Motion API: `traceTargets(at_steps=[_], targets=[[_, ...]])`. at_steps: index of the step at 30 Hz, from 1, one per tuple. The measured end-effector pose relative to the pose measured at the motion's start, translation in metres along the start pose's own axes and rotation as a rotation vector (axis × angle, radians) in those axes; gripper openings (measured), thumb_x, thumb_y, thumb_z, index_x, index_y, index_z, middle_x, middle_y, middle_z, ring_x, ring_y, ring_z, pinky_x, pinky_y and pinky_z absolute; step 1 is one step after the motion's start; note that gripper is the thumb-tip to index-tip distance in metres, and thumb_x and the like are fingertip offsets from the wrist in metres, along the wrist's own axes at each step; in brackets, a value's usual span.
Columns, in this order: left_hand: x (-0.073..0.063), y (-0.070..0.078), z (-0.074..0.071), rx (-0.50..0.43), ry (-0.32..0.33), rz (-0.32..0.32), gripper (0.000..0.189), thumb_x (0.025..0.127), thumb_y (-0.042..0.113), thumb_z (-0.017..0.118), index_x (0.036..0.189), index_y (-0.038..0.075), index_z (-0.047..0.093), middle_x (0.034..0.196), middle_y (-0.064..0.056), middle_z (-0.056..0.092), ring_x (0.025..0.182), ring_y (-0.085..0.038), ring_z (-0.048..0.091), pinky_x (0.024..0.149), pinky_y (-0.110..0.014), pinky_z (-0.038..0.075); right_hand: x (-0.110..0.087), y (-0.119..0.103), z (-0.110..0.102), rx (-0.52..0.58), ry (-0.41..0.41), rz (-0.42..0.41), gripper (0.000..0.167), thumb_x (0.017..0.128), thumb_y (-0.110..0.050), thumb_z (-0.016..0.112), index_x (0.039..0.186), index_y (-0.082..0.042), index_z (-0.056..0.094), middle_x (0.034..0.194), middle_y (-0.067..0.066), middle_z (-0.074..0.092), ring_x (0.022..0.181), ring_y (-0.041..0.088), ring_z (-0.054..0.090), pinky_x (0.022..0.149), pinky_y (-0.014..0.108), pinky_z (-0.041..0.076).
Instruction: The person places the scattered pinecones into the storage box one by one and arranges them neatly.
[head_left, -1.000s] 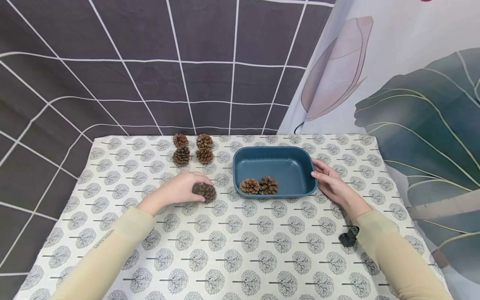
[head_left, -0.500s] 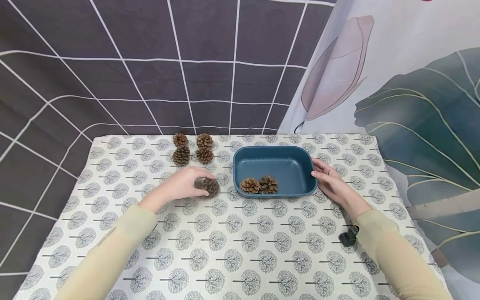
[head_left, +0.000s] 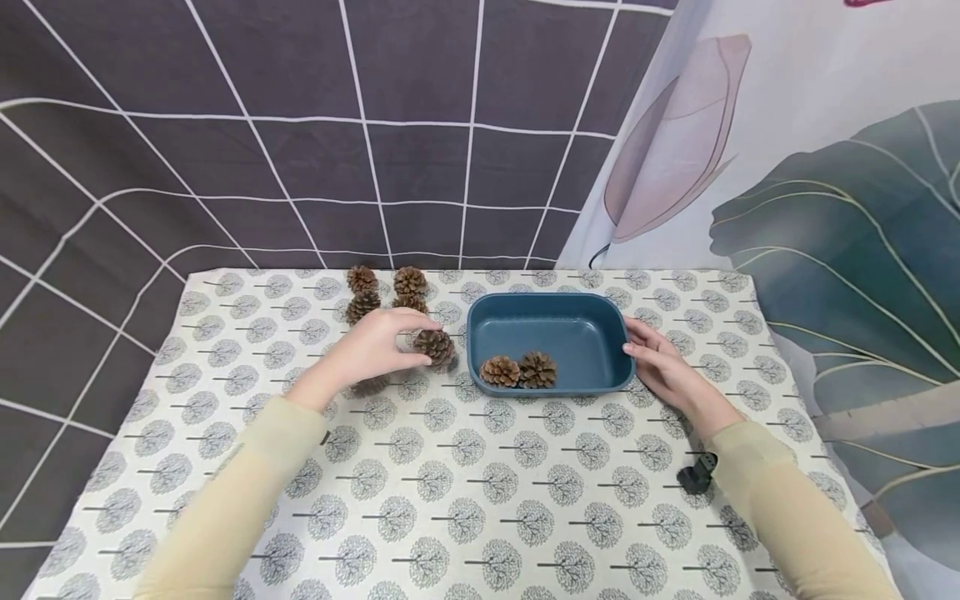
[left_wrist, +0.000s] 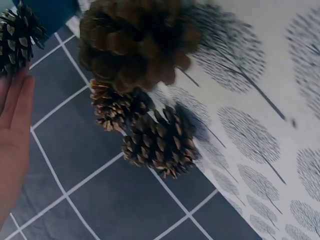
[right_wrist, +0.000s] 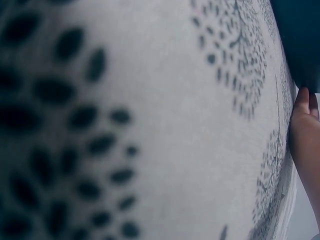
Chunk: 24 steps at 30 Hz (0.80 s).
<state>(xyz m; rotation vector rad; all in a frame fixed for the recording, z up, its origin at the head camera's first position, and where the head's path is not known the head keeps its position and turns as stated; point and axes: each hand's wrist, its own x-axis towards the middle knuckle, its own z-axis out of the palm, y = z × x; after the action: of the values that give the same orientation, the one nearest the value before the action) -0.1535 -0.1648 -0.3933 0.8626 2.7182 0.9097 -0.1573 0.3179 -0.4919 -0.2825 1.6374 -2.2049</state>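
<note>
My left hand [head_left: 386,343] pinches a brown pine cone [head_left: 434,348] between thumb and fingers, above the cloth and left of the blue box [head_left: 551,392]. In the left wrist view this pine cone [left_wrist: 20,42] is at the upper left, against the fingers. My right hand [head_left: 666,367] holds the box at its right side, thumb at the rim and fingers along the outer wall. Inside the box, two pine cones lie side by side at the front left: a lighter one [head_left: 499,372] and a darker one [head_left: 537,370].
Several more pine cones [head_left: 363,305] stand in a small group at the back, partly behind my left hand. Beneath that hand is a dark patch whose nature I cannot tell. A tree-print cloth [head_left: 465,483] covers the table. A dark gridded curtain [head_left: 300,158] hangs behind.
My left hand has moved away from me and slightly right with the pine cone, toward the back of the table. The right hand and the box stay where they were.
</note>
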Motion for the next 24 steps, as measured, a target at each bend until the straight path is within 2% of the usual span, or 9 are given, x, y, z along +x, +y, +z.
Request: traceTargets(at_steps=[3,13,14,17,21,22,24], targets=[[0.005,0.003,0.001,-0.012,0.016,0.002,0.053,0.087,0.018,0.087,0.135,0.006,0.071,0.141,-0.018,0.069,0.132,-0.037,0.066,0.12,-0.054,0.049,0.0,0.0,0.0,0.005,0.001,0.0,0.054,0.106,0.011,0.042,0.147,-0.02,0.056,0.141,-0.006,0.065,0.126,0.007,0.064,0.107,0.019,0.055],[0.022,0.022,0.005,-0.028,0.035,0.03,0.053,0.089,0.02,0.086,0.138,0.008,0.07,0.143,-0.015,0.069,0.136,-0.036,0.064,0.124,-0.053,0.045,0.0,-0.001,0.001,0.004,0.008,0.0,0.054,0.105,0.011,0.041,0.146,-0.021,0.057,0.139,-0.005,0.066,0.124,0.007,0.064,0.106,0.02,0.056],[0.024,0.023,0.005,-0.027,0.035,0.035,0.053,0.089,0.021,0.086,0.138,0.009,0.07,0.144,-0.015,0.069,0.135,-0.036,0.064,0.124,-0.053,0.046,0.0,-0.001,0.001,0.003,0.012,0.001,0.054,0.105,0.011,0.042,0.145,-0.021,0.057,0.139,-0.005,0.067,0.124,0.007,0.065,0.105,0.02,0.056],[0.031,0.025,0.008,-0.02,0.04,0.054,0.053,0.09,0.023,0.085,0.138,0.011,0.07,0.145,-0.014,0.068,0.119,-0.033,0.073,0.123,-0.051,0.047,0.0,-0.001,0.001,0.005,0.012,0.001,0.053,0.105,0.011,0.042,0.146,-0.02,0.057,0.138,-0.005,0.067,0.123,0.008,0.065,0.105,0.02,0.056],[0.041,0.03,0.012,-0.026,0.051,0.102,0.053,0.09,0.025,0.085,0.138,0.01,0.07,0.144,-0.016,0.068,0.118,-0.033,0.074,0.124,-0.051,0.046,0.001,0.0,0.0,0.007,-0.002,-0.005,0.054,0.105,0.011,0.041,0.15,-0.016,0.054,0.14,-0.004,0.065,0.125,0.008,0.064,0.107,0.02,0.056],[0.043,0.031,0.013,-0.031,0.052,0.109,0.053,0.09,0.025,0.085,0.138,0.009,0.07,0.144,-0.017,0.068,0.124,-0.033,0.072,0.124,-0.051,0.046,0.0,0.0,-0.001,0.003,-0.002,-0.007,0.054,0.105,0.011,0.041,0.15,-0.016,0.054,0.14,-0.004,0.065,0.125,0.008,0.064,0.107,0.02,0.056],[0.049,0.034,0.016,-0.044,0.049,0.117,0.053,0.09,0.025,0.085,0.139,0.01,0.07,0.144,-0.017,0.068,0.12,-0.034,0.072,0.123,-0.05,0.047,0.001,0.0,-0.001,0.012,-0.011,-0.01,0.055,0.105,0.012,0.041,0.151,-0.015,0.053,0.141,-0.003,0.065,0.125,0.009,0.064,0.107,0.021,0.056]])
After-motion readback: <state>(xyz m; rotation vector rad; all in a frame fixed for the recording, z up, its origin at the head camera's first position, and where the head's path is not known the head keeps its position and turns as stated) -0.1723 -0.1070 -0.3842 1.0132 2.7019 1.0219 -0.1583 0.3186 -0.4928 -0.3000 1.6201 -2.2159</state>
